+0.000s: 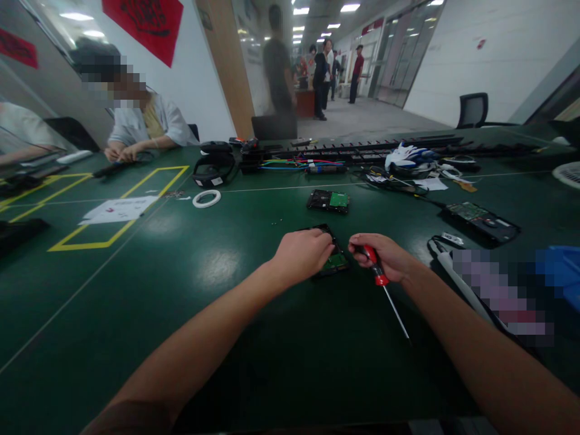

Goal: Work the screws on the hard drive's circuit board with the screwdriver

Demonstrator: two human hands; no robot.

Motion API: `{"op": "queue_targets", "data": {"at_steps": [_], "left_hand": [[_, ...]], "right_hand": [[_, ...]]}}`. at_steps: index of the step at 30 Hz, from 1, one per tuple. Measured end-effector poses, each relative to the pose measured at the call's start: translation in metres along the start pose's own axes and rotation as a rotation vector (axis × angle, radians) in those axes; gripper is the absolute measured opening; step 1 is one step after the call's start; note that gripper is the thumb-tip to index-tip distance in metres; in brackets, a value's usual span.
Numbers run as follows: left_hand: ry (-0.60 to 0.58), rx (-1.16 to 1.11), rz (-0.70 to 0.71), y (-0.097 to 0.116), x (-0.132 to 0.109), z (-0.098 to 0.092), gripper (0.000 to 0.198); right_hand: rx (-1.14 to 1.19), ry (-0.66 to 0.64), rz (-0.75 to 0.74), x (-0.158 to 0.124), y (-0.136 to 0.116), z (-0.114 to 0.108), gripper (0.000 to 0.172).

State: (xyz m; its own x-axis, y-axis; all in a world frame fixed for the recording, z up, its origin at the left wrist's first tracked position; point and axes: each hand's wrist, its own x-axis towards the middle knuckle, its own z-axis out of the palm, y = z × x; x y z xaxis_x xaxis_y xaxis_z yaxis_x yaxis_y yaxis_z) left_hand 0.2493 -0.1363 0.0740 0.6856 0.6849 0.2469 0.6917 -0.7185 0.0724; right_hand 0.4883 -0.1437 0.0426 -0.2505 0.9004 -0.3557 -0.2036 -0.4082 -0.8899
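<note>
A hard drive with a green circuit board lies on the table in front of me. My left hand covers its left part, with curled fingers closed on it; the fingertips are partly hidden. Just to the right, my right hand is wrapped around a red and black screwdriver. Its metal shaft points down and back toward me, away from the drive. The thumb and forefinger of that hand are pinched together, and whether anything small is between them I cannot tell. Beyond the drive lies a second hard drive.
Another hard drive lies on the green table at right. A white tape roll and paper sheets are at left. Cables, blue-white gloves and long black rails line the back. A person sits across, at left.
</note>
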Motion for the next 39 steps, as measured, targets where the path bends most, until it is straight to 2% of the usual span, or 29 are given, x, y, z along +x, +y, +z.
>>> {"op": "queue_targets", "data": {"at_steps": [4, 6, 8, 12, 15, 18, 26, 39], "left_hand": [[0.029, 0.092, 0.059, 0.036, -0.014, 0.019, 0.026], [0.057, 0.137, 0.064, 0.047, -0.021, 0.030, 0.035], [0.081, 0.170, 0.068, 0.052, -0.027, 0.038, 0.035], [0.118, 0.221, 0.010, 0.052, -0.031, 0.049, 0.040], [0.111, 0.251, -0.013, 0.049, -0.031, 0.052, 0.030], [0.092, 0.276, 0.004, 0.049, -0.031, 0.051, 0.023], [0.088, 0.284, 0.015, 0.049, -0.030, 0.050, 0.025], [0.097, 0.296, 0.016, 0.046, -0.030, 0.054, 0.028]], "right_hand": [[-0.005, 0.028, 0.014, 0.003, 0.004, -0.002, 0.019], [-0.011, 0.034, 0.015, 0.004, 0.006, -0.004, 0.018], [-0.014, 0.040, 0.012, 0.006, 0.006, -0.006, 0.017], [-0.017, 0.046, 0.009, 0.006, 0.005, -0.008, 0.014], [-0.023, 0.039, -0.001, 0.005, 0.005, -0.008, 0.013], [-0.032, 0.061, -0.010, 0.005, 0.005, -0.008, 0.014], [-0.018, 0.109, -0.016, 0.007, 0.006, -0.008, 0.015], [-0.026, 0.116, -0.004, 0.006, 0.008, -0.006, 0.021]]}}
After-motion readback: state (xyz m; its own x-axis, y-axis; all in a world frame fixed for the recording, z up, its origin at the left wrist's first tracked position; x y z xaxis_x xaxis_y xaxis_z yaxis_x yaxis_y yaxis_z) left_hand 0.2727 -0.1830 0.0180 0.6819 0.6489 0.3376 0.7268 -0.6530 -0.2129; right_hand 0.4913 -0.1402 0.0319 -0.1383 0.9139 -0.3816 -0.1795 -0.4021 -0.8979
